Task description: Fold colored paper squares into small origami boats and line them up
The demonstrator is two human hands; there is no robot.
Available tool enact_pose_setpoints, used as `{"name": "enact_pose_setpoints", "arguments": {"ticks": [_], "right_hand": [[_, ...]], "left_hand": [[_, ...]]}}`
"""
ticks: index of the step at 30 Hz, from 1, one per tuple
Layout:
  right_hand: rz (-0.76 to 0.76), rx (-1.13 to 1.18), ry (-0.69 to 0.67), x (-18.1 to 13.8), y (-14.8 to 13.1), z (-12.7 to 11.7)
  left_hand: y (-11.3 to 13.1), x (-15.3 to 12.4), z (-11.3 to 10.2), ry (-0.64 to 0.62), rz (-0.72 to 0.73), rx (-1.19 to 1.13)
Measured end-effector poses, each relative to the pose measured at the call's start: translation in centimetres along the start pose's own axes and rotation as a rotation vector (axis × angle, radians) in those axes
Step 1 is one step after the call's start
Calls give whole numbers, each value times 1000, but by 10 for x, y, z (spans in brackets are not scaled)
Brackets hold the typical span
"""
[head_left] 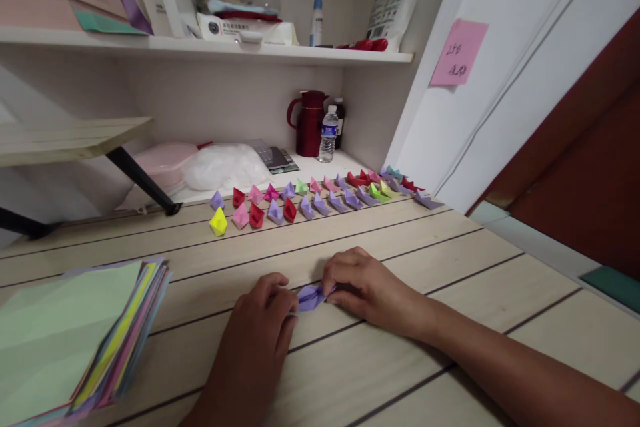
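Note:
Between my two hands is a small purple paper boat (311, 297), held just over the wooden table. My left hand (267, 317) is closed on its left end, and the fingers cover that tip. Thumb and fingers of my right hand (363, 287) pinch the right end. Folded paper boats in purple, red, pink, green and yellow stand in two rows beyond my hands; a bright yellow boat (219, 221) is at the near left. A thick stack of coloured paper sheets (70, 333), pale green on top, lies left of my left hand.
Behind the boats, a low shelf holds a dark red jug (310, 125), a water bottle (328, 135) and a white plastic bag (227, 168). A small raised stand (75, 137) has a black leg on the table's left. A pink note (459, 52) is stuck on the right panel.

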State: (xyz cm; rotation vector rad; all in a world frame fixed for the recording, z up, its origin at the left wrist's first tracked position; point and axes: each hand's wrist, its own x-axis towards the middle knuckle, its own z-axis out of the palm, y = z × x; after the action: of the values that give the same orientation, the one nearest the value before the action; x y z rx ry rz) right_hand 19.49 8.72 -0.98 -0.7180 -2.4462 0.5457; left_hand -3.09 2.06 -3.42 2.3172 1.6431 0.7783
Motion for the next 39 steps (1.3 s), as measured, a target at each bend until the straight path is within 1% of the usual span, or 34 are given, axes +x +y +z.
{"name": "enact_pose_setpoints", "arguments": {"ticks": [7, 20, 25, 32, 39], "right_hand": [[15, -3, -4, -1, 1, 2], [-54, 42, -4, -1, -2, 4], [-26, 39, -18, -1, -1, 6], [-18, 35, -3, -1, -2, 4], [-24, 42, 1, -2, -4, 3]], "left_hand": [[7, 4, -6, -37, -52, 17], [2, 2, -4, 40, -26, -98], [0, 2, -3, 32, 7, -76], [3, 0, -3, -9, -113, -58], [4, 3, -4, -26, -26, -12]]}}
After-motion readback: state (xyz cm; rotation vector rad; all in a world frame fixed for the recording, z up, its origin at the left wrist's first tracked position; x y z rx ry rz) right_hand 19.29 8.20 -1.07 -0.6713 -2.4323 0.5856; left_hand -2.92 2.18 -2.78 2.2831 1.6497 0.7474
